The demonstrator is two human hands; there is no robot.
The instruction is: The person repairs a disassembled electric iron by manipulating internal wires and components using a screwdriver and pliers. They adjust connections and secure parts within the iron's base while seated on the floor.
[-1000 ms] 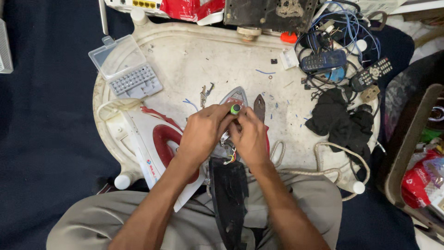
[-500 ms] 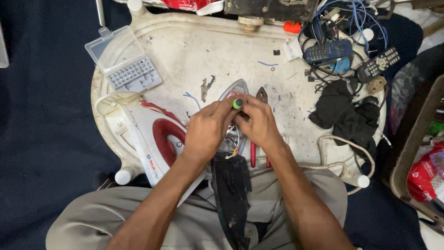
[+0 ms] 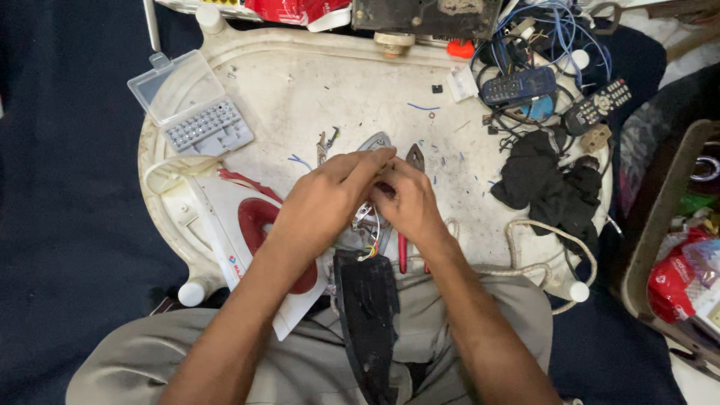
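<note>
A scuffed white plastic counter point(image 3: 300, 97) sits on a dark blue floor covering, crowded with repair clutter, and the person's lap in grey trousers fills the bottom of the frame. At the centre, the left hand point(image 3: 322, 202) and right hand point(image 3: 405, 202) meet over the metal soleplate of a dismantled clothes iron point(image 3: 373, 142), whose tip shows just above the fingers. The fingers of both hands are bunched together and pinched on something small at the plate's upper part; what it is cannot be made out. Coloured wires point(image 3: 369, 251) trail out beneath the palms toward a black iron body point(image 3: 367, 315) lying below centre on the lap.

The soleplate is likely heavy for its size, rigid and smooth, so it is best held by its edges, while the thin wires look soft and easy to tear at their joints and should not bear any pull.

Left of centre lies the white and red iron cover point(image 3: 247, 225). A clear bit case point(image 3: 191, 112) sits at upper left, red-handled pliers point(image 3: 409, 225) just right of the hands, a black cloth point(image 3: 547, 184) at right, and a phone point(image 3: 517, 86) and a remote point(image 3: 598, 105) at upper right.
</note>
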